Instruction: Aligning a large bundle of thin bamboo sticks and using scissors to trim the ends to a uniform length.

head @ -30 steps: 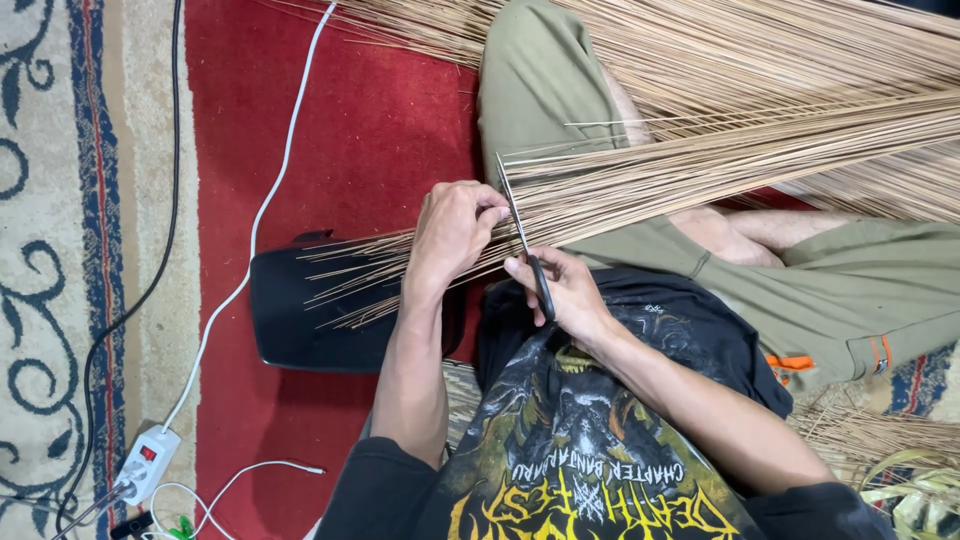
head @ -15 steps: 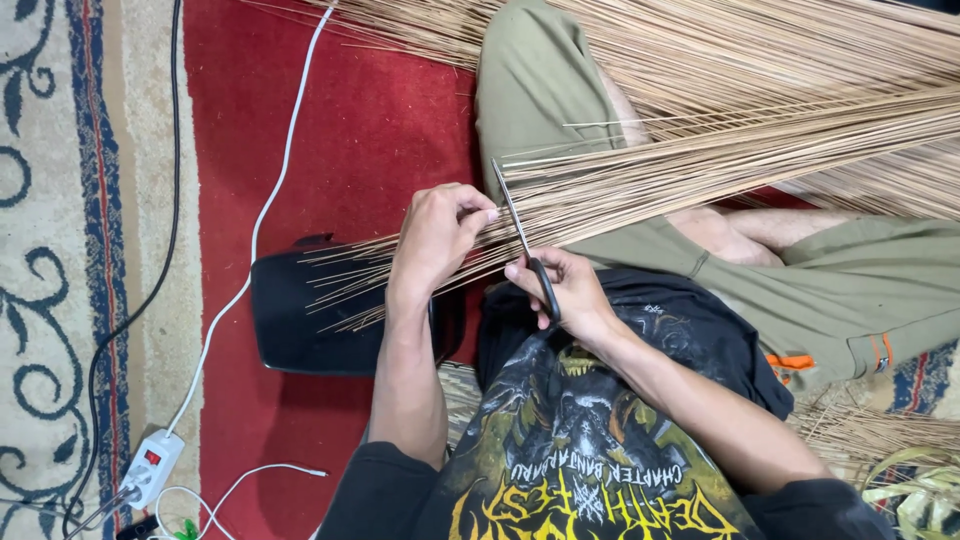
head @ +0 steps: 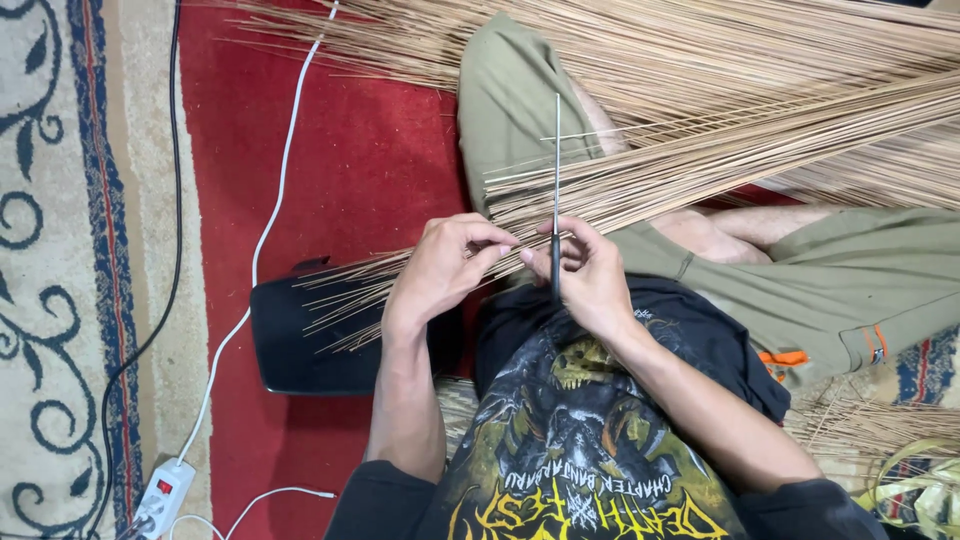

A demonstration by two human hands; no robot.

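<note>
Our right hand (head: 590, 275) is clenched around the dark handle of a thin metal blade (head: 557, 170), which stands straight up and away from us. Our left hand (head: 445, 268) pinches a single dry stick (head: 520, 243) against the blade, fingertips nearly touching the right thumb. The stick belongs to a bundle of thin, stiff, straw-coloured sticks (head: 720, 150) lying across our lap, its long axis running from lower left to upper right. Beneath lie a black flat case (head: 300, 340), a red carpet (head: 370, 150), and a white cable (head: 275, 200).
</note>
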